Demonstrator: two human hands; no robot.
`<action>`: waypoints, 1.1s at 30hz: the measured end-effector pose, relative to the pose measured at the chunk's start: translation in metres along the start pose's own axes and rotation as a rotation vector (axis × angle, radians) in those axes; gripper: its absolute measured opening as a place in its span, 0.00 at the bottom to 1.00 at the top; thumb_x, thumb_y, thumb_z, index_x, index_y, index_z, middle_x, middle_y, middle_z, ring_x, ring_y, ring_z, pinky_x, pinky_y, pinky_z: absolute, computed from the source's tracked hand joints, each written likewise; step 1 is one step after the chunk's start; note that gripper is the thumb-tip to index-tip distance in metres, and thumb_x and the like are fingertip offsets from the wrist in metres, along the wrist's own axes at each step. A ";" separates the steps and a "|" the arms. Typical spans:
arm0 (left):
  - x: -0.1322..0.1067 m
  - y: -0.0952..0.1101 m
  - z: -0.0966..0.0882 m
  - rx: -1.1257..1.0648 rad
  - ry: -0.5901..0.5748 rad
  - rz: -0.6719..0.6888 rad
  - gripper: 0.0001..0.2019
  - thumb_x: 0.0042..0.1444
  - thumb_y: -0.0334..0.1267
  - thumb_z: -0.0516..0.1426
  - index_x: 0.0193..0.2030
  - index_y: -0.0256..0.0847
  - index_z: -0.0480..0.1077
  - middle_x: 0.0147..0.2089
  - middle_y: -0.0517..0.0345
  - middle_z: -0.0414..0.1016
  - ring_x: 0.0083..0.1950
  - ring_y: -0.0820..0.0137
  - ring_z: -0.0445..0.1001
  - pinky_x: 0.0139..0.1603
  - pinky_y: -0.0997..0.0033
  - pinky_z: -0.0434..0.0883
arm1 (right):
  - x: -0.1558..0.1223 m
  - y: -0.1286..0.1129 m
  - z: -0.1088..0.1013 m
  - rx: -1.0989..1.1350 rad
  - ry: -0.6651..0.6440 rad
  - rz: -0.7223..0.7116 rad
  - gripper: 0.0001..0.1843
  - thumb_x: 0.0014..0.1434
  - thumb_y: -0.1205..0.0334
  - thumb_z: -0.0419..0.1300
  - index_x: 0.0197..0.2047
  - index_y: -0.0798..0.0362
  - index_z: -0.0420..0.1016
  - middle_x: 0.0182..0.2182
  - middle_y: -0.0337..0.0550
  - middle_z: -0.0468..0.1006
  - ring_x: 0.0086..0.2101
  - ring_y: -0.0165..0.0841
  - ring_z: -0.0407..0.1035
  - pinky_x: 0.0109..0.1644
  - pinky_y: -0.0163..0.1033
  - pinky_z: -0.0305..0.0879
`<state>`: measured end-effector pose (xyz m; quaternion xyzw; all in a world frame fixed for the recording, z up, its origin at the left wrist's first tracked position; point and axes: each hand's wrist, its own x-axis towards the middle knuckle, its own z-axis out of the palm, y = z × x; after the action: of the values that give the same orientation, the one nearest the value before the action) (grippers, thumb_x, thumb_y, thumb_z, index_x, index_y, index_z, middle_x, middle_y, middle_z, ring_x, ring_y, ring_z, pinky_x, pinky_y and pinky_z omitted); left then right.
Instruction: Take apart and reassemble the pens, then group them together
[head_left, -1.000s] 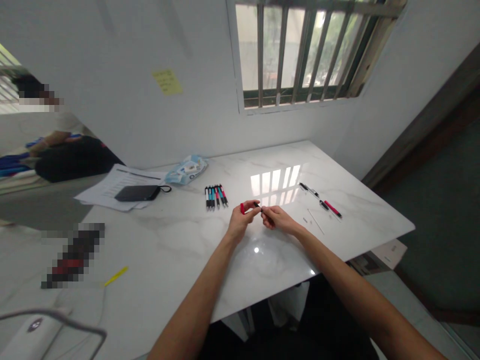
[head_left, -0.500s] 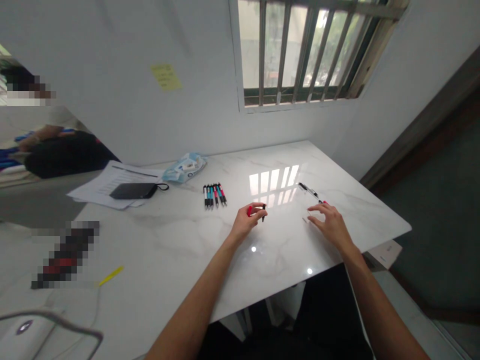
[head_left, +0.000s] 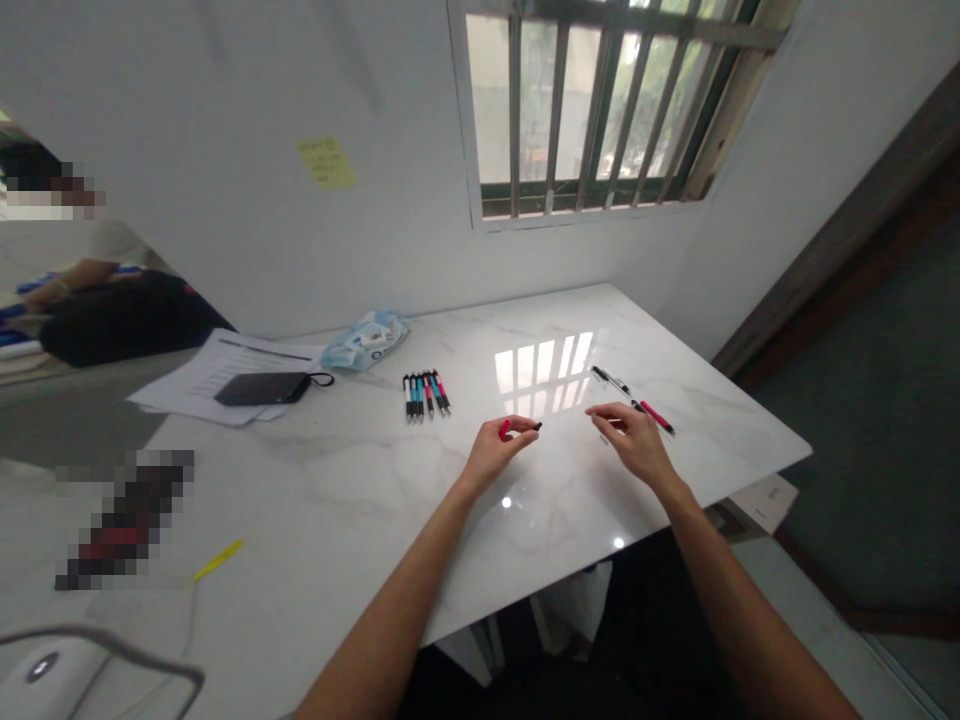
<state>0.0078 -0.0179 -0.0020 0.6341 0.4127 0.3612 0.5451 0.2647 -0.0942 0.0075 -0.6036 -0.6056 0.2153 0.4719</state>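
Note:
My left hand (head_left: 491, 452) is closed in a pinch over the white marbled table. In it are a red pen piece (head_left: 505, 429) and a short black pen piece (head_left: 538, 427); fingers hide whether they join. To the right, my right hand (head_left: 634, 440) is curled, thumb and forefinger close together; anything between them is too small to make out. Below its fingertips lies a tiny thin piece (head_left: 604, 440). A red and black pen (head_left: 658, 417) rests just beyond this hand, near a black and clear pen (head_left: 611, 378). Left of my hands, several pens (head_left: 426, 396) lie side by side.
A blue and white soft packet (head_left: 367, 340) lies by the wall. Left of it a black pouch (head_left: 264, 388) sits on papers (head_left: 176, 382). A yellow strip (head_left: 219, 559) is at front left. Another person's arm (head_left: 75, 278) shows at far left. The table's front edge (head_left: 525, 592) is near me.
My right hand has moved left toward my left hand, uncovering the red and black pen. The black piece in my left hand has tilted from upright to nearly level. The view has shifted slightly.

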 end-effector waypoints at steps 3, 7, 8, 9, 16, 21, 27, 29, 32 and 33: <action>-0.002 0.002 0.001 0.045 -0.027 0.030 0.15 0.53 0.47 0.68 0.42 0.38 0.83 0.42 0.48 0.84 0.41 0.64 0.79 0.42 0.69 0.70 | 0.005 -0.024 0.016 0.041 -0.065 -0.088 0.16 0.68 0.53 0.57 0.48 0.48 0.84 0.44 0.46 0.83 0.42 0.37 0.77 0.46 0.41 0.75; -0.003 0.003 0.000 0.093 -0.040 0.055 0.15 0.54 0.47 0.67 0.43 0.39 0.83 0.42 0.49 0.84 0.39 0.65 0.78 0.41 0.69 0.70 | 0.009 -0.043 0.034 0.175 -0.078 -0.067 0.12 0.63 0.52 0.65 0.46 0.49 0.83 0.38 0.43 0.84 0.37 0.36 0.78 0.46 0.42 0.76; -0.003 0.003 0.000 0.108 -0.042 0.063 0.15 0.54 0.47 0.67 0.43 0.39 0.83 0.42 0.50 0.84 0.38 0.66 0.78 0.41 0.70 0.70 | 0.010 -0.046 0.038 0.196 -0.078 -0.058 0.11 0.62 0.52 0.67 0.43 0.49 0.83 0.36 0.42 0.84 0.36 0.36 0.79 0.46 0.42 0.76; -0.003 0.003 0.000 0.127 -0.043 0.072 0.15 0.54 0.47 0.67 0.43 0.39 0.83 0.41 0.51 0.84 0.38 0.67 0.77 0.40 0.70 0.69 | 0.012 -0.049 0.041 0.208 -0.083 -0.057 0.10 0.61 0.53 0.68 0.40 0.49 0.83 0.35 0.41 0.84 0.36 0.36 0.79 0.46 0.42 0.76; -0.003 -0.001 0.001 0.251 -0.054 0.119 0.14 0.55 0.48 0.66 0.38 0.37 0.81 0.26 0.63 0.73 0.25 0.75 0.60 0.29 0.73 0.59 | 0.023 -0.063 0.062 0.157 -0.154 -0.112 0.06 0.61 0.56 0.68 0.39 0.46 0.86 0.35 0.38 0.86 0.36 0.35 0.79 0.45 0.42 0.72; -0.003 -0.004 0.004 0.251 -0.042 0.095 0.17 0.52 0.52 0.67 0.34 0.36 0.79 0.21 0.67 0.63 0.25 0.76 0.56 0.28 0.73 0.57 | 0.024 -0.065 0.071 0.138 -0.192 -0.125 0.04 0.61 0.61 0.67 0.39 0.46 0.86 0.36 0.37 0.86 0.36 0.34 0.78 0.46 0.41 0.71; -0.004 0.000 0.006 0.273 -0.059 0.128 0.14 0.53 0.49 0.66 0.34 0.38 0.80 0.24 0.65 0.67 0.27 0.75 0.59 0.29 0.73 0.59 | 0.024 -0.064 0.072 0.161 -0.150 -0.112 0.05 0.61 0.60 0.67 0.40 0.47 0.85 0.34 0.38 0.86 0.35 0.34 0.77 0.45 0.41 0.71; -0.005 0.000 0.006 0.274 -0.058 0.130 0.14 0.53 0.49 0.66 0.33 0.38 0.79 0.24 0.64 0.69 0.27 0.74 0.60 0.29 0.73 0.60 | 0.023 -0.065 0.071 0.179 -0.140 -0.105 0.05 0.60 0.59 0.67 0.40 0.47 0.85 0.33 0.37 0.85 0.35 0.34 0.77 0.45 0.41 0.71; -0.004 -0.003 0.007 0.233 -0.046 0.095 0.15 0.52 0.48 0.67 0.34 0.37 0.80 0.23 0.64 0.69 0.26 0.74 0.61 0.28 0.73 0.60 | 0.021 -0.067 0.072 0.196 -0.203 -0.120 0.06 0.61 0.57 0.66 0.37 0.48 0.84 0.33 0.38 0.85 0.34 0.34 0.77 0.43 0.40 0.72; -0.003 -0.005 0.007 0.204 -0.053 0.088 0.14 0.52 0.48 0.67 0.36 0.36 0.80 0.24 0.63 0.70 0.26 0.73 0.62 0.29 0.73 0.61 | 0.020 -0.068 0.072 0.197 -0.222 -0.124 0.06 0.61 0.57 0.66 0.36 0.48 0.84 0.33 0.39 0.85 0.34 0.34 0.77 0.43 0.40 0.73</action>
<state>0.0123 -0.0232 -0.0077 0.7130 0.4048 0.3240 0.4720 0.1725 -0.0650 0.0366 -0.4882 -0.6661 0.3094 0.4715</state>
